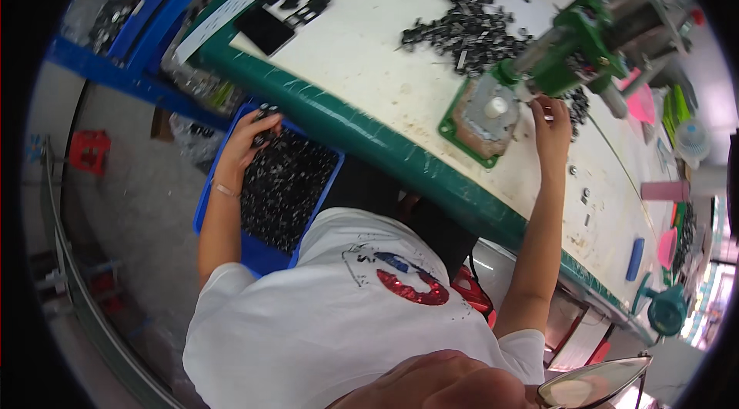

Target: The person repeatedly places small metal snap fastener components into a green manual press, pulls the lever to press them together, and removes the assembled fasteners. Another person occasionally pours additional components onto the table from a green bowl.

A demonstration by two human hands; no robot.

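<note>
My left hand (252,136) is closed round a handful of small black parts (266,113). It is over the near-left side of a blue bin (336,172), in which lie a great many small black pieces (281,186). My right hand (551,123) is at the right side of a green hand press (593,40), its fingers curled together beside the press base (481,124). Whatever they pinch is too small to make out. A short white cylinder (496,106) stands on the base. Close behind my right fingers is a small heap of dark parts (577,106).
A large pile of dark parts (469,24) spreads over the white worktop (362,47), which has a green front edge (339,113). A black phone-like slab (264,30) lies at the far left. To the right are a blue roll (635,259) and a small green fan (666,310).
</note>
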